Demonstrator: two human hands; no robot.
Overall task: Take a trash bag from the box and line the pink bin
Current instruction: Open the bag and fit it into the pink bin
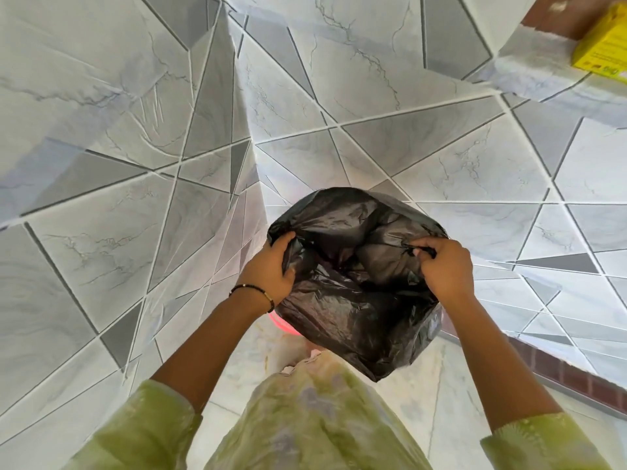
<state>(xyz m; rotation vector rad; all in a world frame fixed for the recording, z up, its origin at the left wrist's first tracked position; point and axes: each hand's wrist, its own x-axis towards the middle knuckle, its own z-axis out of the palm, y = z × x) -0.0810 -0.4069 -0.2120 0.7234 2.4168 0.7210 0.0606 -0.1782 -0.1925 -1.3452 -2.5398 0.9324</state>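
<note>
A: Nearest the camera, what grips the black trash bag (356, 283)?

B: Left hand (271, 269) and right hand (444, 266), fingers clenched on opposite edges.

A: And the pink bin (286, 326)?

B: Directly beneath, mostly hidden; yellow box (602, 45) lies far right.

The trash bag (356, 276) is thin black plastic film, crinkled and faintly glossy. The walls (118, 130) are smooth marble-look tiles with a soft sheen. The sleeve (142, 432) is light matt cloth. The box (604, 45) looks like printed cardboard. The sliver of pink bin (286, 326) may be smooth plastic.
</note>
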